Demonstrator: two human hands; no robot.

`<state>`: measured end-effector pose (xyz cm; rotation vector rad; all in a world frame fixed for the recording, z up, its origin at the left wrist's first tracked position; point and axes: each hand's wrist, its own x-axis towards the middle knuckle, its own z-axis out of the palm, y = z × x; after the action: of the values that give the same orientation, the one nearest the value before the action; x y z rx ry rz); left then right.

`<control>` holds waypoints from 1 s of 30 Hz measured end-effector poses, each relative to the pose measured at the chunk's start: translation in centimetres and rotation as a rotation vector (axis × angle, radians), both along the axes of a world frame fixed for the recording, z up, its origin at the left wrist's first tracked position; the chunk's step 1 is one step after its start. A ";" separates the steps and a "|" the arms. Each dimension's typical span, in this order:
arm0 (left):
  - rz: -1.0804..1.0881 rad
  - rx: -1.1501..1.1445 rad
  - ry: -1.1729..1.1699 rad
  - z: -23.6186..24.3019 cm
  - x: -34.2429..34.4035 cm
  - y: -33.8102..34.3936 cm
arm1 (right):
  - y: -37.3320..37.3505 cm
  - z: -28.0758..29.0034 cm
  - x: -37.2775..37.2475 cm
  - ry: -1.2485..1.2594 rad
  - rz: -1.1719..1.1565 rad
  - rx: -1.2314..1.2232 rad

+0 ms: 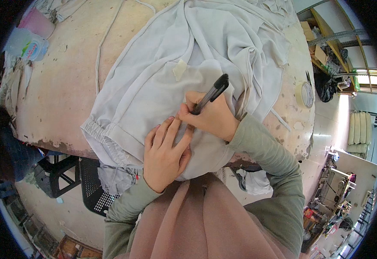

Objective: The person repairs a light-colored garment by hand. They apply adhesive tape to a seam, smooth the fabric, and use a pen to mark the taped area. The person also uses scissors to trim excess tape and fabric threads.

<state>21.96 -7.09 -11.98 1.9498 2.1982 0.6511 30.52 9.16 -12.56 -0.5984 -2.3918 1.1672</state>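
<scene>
A pale grey garment [145,86] with a gathered elastic waistband [111,140] lies spread over the table, its near edge hanging toward me. My right hand [210,116] grips a black marker pen [212,93], tilted with its upper end to the far right. The pen's tip is hidden behind my fingers, close to the cloth. My left hand [167,149] rests flat on the garment with fingers stretched out, the fingertips right beside my right hand. A small cream piece of tape [179,70] sits on the cloth just beyond the hands.
On the worn table [67,99], a roll of tape [304,95] lies at the right and a clear plastic container [28,45] at the far left. A white cord [100,56] runs along the garment's left. Below the edge stands a black perforated crate [91,185] with cloth in it.
</scene>
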 end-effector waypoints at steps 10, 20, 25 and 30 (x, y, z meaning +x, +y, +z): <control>0.011 -0.007 -0.005 0.1 0.3 0.3 | 0.1 0.4 -0.1 -0.051 -0.083 -0.039; 0.009 -0.002 0.037 0.1 0.2 0.4 | 0.3 0.2 -0.1 -0.075 -0.042 0.015; 0.008 0.001 0.030 0.1 0.1 0.4 | 0.1 0.2 -0.2 -0.054 -0.046 0.032; 0.012 -0.005 -0.001 0.1 0.2 0.4 | 0.1 0.3 -0.1 -0.062 -0.045 0.050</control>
<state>22.16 -6.72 -11.91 1.9353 2.2099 0.6471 30.39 9.28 -12.28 -0.6782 -2.4387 1.0822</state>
